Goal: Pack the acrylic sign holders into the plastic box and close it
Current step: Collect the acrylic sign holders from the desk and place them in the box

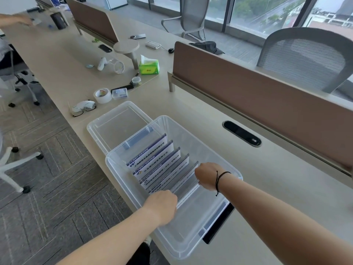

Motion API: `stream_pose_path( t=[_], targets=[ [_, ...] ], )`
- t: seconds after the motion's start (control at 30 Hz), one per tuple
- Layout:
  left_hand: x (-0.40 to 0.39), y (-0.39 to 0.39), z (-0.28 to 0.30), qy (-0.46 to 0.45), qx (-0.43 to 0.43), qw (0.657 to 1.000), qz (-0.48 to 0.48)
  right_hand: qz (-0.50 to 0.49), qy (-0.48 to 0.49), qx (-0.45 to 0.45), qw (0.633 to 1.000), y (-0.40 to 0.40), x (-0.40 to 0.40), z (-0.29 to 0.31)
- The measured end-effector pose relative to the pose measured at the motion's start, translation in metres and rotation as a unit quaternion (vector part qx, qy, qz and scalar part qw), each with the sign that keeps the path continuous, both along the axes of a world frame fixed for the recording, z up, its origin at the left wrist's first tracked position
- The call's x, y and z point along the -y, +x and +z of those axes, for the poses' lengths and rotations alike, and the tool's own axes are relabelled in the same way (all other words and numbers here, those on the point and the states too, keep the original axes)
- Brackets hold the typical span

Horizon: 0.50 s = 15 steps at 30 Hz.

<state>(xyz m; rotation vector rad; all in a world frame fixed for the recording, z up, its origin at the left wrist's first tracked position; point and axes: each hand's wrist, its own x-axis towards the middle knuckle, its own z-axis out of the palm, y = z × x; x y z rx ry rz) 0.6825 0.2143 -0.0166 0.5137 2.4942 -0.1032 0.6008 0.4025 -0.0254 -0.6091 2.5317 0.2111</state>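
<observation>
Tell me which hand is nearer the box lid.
Left. The left hand is at the box's near-left side, closer to the lid lying beyond the box's far-left end; the right hand is across the box.

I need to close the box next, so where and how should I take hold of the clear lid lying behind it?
Probably best by its two long rims. The clear lid lies flat on the desk, its near end tucked behind the plastic box; come from above and from the left, where the rim is free.
</observation>
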Motion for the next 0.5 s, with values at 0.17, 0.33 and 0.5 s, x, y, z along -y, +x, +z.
stream_pose_path(
  t=[0.17,0.33,0.5],
  targets=[
    [-0.0002,-0.0019,-0.0023,0.01,-0.004,1.0,0.011,-0.009,-0.01,-0.006,1.0,-0.0027,0.0017,-0.0016],
    [0.0016,-0.0029,-0.001,0.016,0.007,1.0,0.021,-0.021,-0.024,0.0,0.999,-0.0033,0.0017,0.0014],
    [0.0012,-0.004,0.0022,0.028,0.035,0.999,0.021,-0.037,-0.038,-0.004,0.999,-0.004,-0.0065,0.0003]
  ],
)
